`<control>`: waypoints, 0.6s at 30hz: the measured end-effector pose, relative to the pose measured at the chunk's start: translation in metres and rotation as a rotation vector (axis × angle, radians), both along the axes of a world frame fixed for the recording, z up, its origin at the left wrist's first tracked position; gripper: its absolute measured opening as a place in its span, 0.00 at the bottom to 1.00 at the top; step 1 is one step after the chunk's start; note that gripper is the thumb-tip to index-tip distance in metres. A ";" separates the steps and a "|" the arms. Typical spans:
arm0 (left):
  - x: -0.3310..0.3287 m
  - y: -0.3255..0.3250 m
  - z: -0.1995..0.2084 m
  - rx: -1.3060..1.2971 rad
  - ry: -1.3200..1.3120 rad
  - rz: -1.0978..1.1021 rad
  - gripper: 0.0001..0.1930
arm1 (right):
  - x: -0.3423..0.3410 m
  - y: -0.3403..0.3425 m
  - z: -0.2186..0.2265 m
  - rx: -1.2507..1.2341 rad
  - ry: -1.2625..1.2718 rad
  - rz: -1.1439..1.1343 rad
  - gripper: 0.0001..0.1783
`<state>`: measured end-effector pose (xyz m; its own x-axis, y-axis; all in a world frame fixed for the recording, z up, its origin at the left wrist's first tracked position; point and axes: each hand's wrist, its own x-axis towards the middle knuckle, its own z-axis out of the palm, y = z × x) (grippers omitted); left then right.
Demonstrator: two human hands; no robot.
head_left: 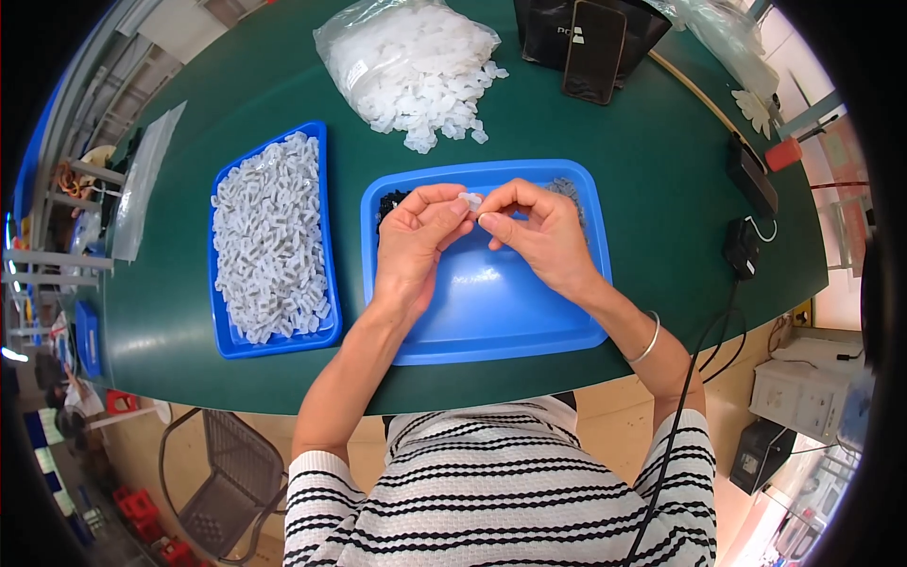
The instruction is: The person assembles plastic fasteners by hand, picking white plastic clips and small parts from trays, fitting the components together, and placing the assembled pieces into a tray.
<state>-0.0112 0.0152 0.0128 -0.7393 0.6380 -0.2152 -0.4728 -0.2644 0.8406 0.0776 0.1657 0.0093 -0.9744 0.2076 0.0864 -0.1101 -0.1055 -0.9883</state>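
Above the light blue tray point(482, 352), both my hands meet close together. My left hand point(416, 238) pinches a small whitish translucent plastic piece point(472, 200) between thumb and fingers. Right beside it, my right hand point(543, 234) has thumb and forefinger pressed together; whatever they grip is too small to make out. Small black parts point(390, 202) lie in the tray's far left corner, partly behind my left hand. Small grey parts point(567, 192) fill its far right corner, partly covered by my right hand.
At left, a darker blue tray point(220, 321) holds many whitish-grey plastic pieces point(269, 236). A clear bag point(345, 57) spills white pieces point(425, 104) on the green table point(179, 331). A phone point(593, 52) leans on a black bag point(540, 33); black cables point(723, 312) hang at right.
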 end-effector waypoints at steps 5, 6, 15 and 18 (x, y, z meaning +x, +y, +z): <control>0.012 0.000 -0.002 0.017 -0.086 0.070 0.10 | -0.002 -0.001 -0.003 0.027 0.035 -0.152 0.04; 0.011 0.000 -0.003 0.017 -0.090 0.068 0.10 | -0.002 0.000 -0.004 0.027 0.031 -0.155 0.04; 0.016 0.004 -0.009 -0.055 0.128 0.058 0.10 | -0.004 -0.002 -0.008 0.165 0.116 -0.190 0.02; 0.019 0.004 -0.008 -0.067 0.222 0.085 0.10 | -0.003 -0.003 -0.005 0.225 0.121 -0.196 0.02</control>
